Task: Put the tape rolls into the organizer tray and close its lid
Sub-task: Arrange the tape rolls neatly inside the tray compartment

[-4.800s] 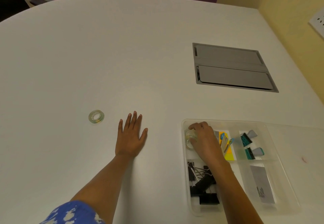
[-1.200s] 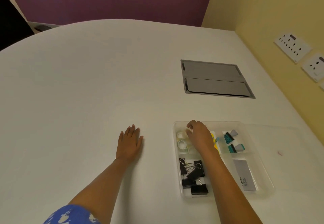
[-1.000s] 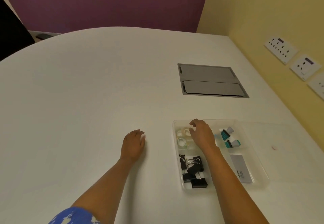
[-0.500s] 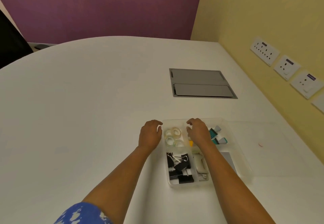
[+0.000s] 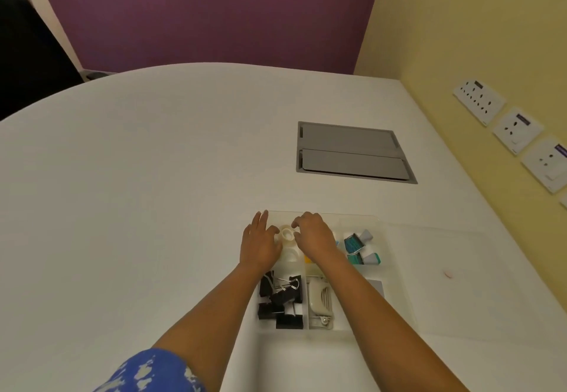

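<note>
A clear organizer tray [image 5: 356, 216] sits on the white table just ahead of me. Its far-left compartment holds two clear tape rolls, one [image 5: 287, 234] behind the other [image 5: 291, 255]. My left hand [image 5: 259, 244] lies over the tray's left wall with fingers stretched out, its thumb beside the farther roll. My right hand [image 5: 313, 235] hovers over the middle compartments, fingers loosely curled, fingertips at the same roll. Neither hand lifts anything. The clear lid [image 5: 460, 253] lies flat on the table to the tray's right.
The tray also holds black binder clips [image 5: 282, 299], a beige stapler [image 5: 319, 299], teal-capped items [image 5: 359, 247] and yellow notes [image 5: 308, 259]. A grey cable hatch [image 5: 349, 152] is set into the table beyond. Wall sockets [image 5: 515, 128] line the yellow wall at right.
The loose tape roll once on the table is gone from there; two rolls now lie in the tray. My left hand slid right from the bare table to the tray's left edge.
</note>
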Available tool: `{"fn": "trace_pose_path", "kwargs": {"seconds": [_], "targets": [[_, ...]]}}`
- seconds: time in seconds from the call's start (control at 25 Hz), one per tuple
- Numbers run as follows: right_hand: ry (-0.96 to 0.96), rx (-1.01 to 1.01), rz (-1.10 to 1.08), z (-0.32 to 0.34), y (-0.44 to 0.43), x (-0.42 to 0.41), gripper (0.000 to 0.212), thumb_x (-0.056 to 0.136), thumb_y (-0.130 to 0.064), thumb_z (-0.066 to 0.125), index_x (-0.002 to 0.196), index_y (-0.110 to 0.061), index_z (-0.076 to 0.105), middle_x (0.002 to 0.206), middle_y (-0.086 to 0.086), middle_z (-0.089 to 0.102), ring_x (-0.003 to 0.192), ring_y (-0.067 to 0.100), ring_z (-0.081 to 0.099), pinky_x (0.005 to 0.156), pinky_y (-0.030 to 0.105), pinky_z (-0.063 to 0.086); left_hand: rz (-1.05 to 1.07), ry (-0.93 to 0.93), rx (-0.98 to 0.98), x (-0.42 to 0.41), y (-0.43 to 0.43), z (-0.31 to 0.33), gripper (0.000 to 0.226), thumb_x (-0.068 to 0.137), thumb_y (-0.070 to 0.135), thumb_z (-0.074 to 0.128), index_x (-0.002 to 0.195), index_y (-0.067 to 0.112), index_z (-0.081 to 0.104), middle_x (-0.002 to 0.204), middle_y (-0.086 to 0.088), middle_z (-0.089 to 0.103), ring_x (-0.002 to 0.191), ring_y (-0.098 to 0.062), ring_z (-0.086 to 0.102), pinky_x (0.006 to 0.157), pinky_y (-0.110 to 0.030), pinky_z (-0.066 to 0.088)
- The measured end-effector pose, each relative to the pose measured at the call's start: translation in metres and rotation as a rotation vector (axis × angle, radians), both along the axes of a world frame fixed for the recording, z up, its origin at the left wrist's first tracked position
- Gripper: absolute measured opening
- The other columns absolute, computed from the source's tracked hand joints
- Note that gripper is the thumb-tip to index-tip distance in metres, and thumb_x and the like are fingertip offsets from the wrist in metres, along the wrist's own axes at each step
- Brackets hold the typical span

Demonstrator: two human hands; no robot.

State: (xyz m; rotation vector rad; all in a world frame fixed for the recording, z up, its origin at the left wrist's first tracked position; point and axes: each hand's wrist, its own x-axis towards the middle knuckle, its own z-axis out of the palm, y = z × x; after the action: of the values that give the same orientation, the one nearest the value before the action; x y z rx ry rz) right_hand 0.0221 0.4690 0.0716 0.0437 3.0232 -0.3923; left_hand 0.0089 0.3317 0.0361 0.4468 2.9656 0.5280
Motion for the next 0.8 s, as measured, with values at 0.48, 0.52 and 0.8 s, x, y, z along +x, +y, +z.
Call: {"fn": "trace_pose_path", "kwargs": {"seconds": [0.48,0.52,0.8], "targets": [[0.013,0.25,0.151,-0.024,-0.008,-0.006,0.028,0.095,-0.018,0.048,0.115,-0.009,0.066,0.119,0.01,0.059,0.116,0.027,0.048,0.097,0.035,0.036,0.061,-0.064,-0.073,0.0,0.008,-0.016,0.037,0.099,0.036,0.033,0.124,0.019,0.054,0.16,-0.001,-0.011,0.149,-0.021,-0.002,0.12,-0.042,0.017],[0.011,0.256,0.147,-0.025,-0.008,-0.007,0.028,0.095,-0.017,0.048,0.114,-0.01,0.066,0.118,0.01,0.059,0.115,0.027,0.048,0.097,0.035,0.036,0.067,-0.064,-0.064,0.0,0.008,-0.017,0.037,0.099,0.037,0.033,0.123,0.02,0.055,0.16,0.0,-0.011,0.149,-0.021,-0.001,0.12,-0.042,0.017],[0.017,0.27,0.153,-0.025,-0.007,-0.008,0.03,0.098,-0.024,0.044,0.116,-0.01,0.064,0.118,0.01,0.06,0.115,0.026,0.049,0.098,0.035,0.035,0.082,-0.059,-0.066,0.002,0.008,-0.017,0.037,0.099,0.037,0.032,0.111,0.018,0.061,0.16,0.003,-0.01,0.148,-0.02,0.005,0.118,-0.042,0.019]]}}
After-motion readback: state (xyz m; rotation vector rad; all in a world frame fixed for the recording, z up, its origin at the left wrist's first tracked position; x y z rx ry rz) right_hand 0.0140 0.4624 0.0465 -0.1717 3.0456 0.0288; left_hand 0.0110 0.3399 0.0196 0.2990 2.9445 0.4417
